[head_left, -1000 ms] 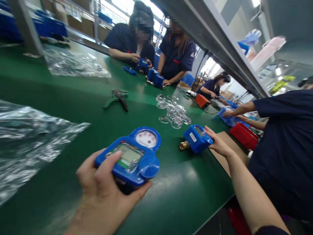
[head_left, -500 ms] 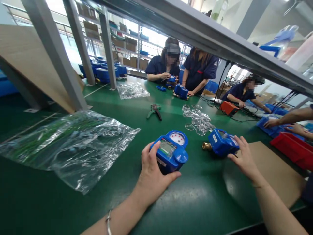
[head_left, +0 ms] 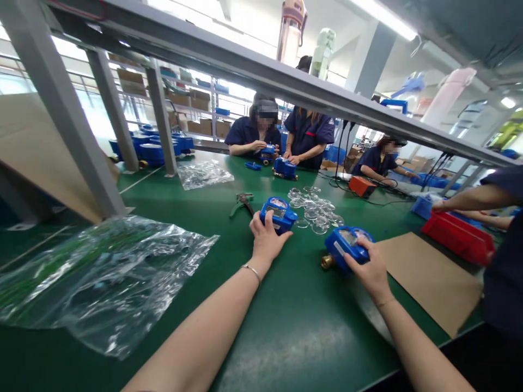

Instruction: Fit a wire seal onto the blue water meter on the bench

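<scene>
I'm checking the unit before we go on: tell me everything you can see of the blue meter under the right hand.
The blue meter has a glossy, plastic-looking blue housing with a pale window on top and a white label on its near side. A brass-coloured fitting sticks out at its lower left end. It lies on the green table, tilted toward the camera, beside a brown cardboard sheet. The right hand grips it from the near side, fingers over its top.
</scene>
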